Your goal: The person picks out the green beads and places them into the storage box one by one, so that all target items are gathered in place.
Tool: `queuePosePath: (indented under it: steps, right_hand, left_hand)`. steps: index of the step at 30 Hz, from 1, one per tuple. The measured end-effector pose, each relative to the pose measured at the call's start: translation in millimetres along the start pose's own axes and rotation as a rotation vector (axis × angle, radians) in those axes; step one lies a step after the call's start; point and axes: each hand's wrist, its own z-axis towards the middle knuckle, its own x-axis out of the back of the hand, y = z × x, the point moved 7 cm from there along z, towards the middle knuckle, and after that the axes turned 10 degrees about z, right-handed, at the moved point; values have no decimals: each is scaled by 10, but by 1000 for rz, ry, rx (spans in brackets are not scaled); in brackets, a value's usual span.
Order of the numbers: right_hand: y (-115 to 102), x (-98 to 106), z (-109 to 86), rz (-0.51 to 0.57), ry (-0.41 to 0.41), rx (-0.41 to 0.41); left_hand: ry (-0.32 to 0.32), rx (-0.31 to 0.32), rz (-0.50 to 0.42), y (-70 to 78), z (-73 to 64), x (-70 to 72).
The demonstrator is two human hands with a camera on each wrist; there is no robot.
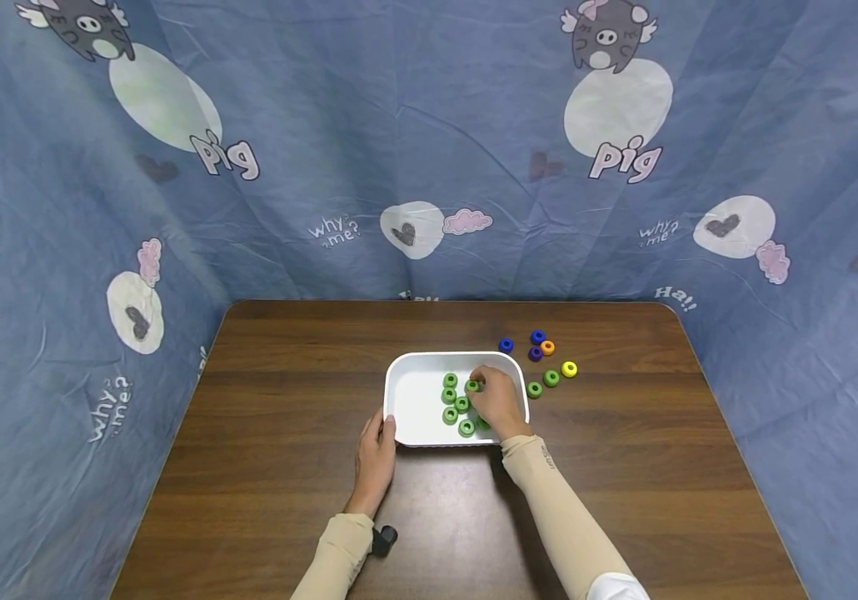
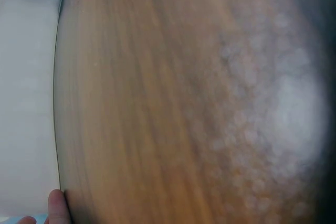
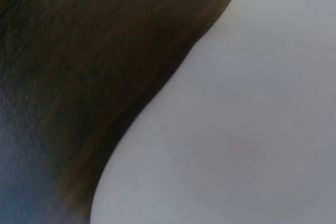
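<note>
A white tray (image 1: 421, 427) lies on the wooden table with several green rings (image 1: 450, 414) inside, gathered toward its middle and right. My right hand (image 1: 498, 402) reaches over the front right of the tray, pinching a green ring (image 1: 472, 387) between thumb and fingertips. Part of another green ring shows beneath this hand. At the tray's front left corner, my left hand (image 1: 375, 457) holds the edge with thumb and fingers. In the left wrist view a fingertip (image 2: 58, 208) rests at the tray wall (image 2: 29, 98). The right wrist view has only the white tray wall (image 3: 226, 129) and dark tabletop.
Right of the tray lie two green rings (image 1: 551, 378) and a yellow ring (image 1: 569, 369). Behind them sit an orange ring (image 1: 547, 347), a purple ring (image 1: 536, 354) and two blue rings (image 1: 506, 344). A blue printed curtain (image 1: 429, 125) surrounds the table (image 1: 286, 375).
</note>
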Motion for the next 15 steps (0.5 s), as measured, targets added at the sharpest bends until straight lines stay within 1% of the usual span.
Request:
queuePosePath:
  steps: [12,15]
  right_hand:
    - [-5,26,-5,-13,-7,-12]
    - [-24,49,-7,2,-1,-17]
  left_hand:
    - [-3,-1,2,14,-11,0]
    - [0,-1,4,15,-13,1]
